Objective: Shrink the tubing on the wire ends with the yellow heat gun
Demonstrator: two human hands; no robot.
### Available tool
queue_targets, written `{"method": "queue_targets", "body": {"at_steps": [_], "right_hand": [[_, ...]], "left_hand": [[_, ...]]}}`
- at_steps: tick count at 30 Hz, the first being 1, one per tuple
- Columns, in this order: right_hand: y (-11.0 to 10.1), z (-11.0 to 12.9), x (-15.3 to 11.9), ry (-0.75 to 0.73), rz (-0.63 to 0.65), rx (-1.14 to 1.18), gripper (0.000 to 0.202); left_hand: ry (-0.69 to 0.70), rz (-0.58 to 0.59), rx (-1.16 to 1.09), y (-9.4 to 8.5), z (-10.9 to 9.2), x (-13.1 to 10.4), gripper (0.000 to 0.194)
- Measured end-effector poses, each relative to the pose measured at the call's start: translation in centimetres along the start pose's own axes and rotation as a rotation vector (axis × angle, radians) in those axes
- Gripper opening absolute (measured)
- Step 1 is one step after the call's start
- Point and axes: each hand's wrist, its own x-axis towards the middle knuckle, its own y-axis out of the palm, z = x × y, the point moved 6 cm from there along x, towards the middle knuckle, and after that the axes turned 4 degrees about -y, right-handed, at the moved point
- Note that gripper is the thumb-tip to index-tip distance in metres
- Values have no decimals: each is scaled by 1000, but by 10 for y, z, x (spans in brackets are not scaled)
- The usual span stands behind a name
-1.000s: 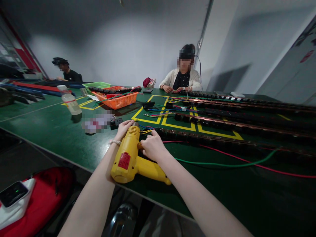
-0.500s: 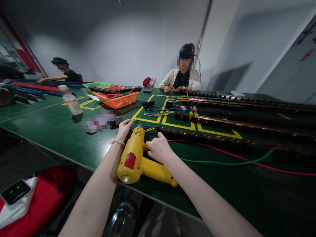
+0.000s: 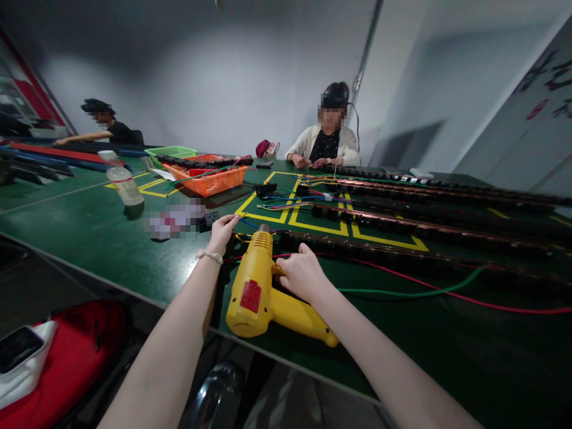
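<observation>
A yellow heat gun [image 3: 250,286] lies on its side at the near table edge, nozzle pointing away from me, with a red label on its body. My right hand [image 3: 301,271] is closed at its trigger, fingers curled over the front of the handle. Left of the nozzle, my left hand [image 3: 223,233] pinches the end of thin wires; a blue wire [image 3: 248,223] runs from its fingertips toward the nozzle. What exactly sits between those fingertips is too small to see. The wires lead to a long black bundled strip [image 3: 357,249] stretching off to the right.
Several more strips [image 3: 402,225] lie behind, across yellow tape. An orange basket [image 3: 223,180], a green basket [image 3: 156,156] and a bottle [image 3: 124,185] stand left. Red and green cables [image 3: 415,294] cross the right side. One co-worker [image 3: 328,140] sits opposite, another [image 3: 107,125] far left.
The heat gun has shifted right with my right hand, its nozzle now farther from my left fingertips. My left hand keeps its pinch. The view has turned slightly right.
</observation>
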Motion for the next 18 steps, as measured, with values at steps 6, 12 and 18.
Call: {"method": "queue_targets", "body": {"at_steps": [6, 12, 18], "right_hand": [[-1, 1, 1, -5, 14, -18, 30], [-2, 5, 7, -18, 19, -31, 30], [-3, 14, 21, -62, -3, -34, 30]], "left_hand": [[1, -34, 27, 2, 2, 1, 39], [-3, -61, 41, 2, 3, 1, 36], [-28, -61, 63, 0, 0, 2, 39]]}}
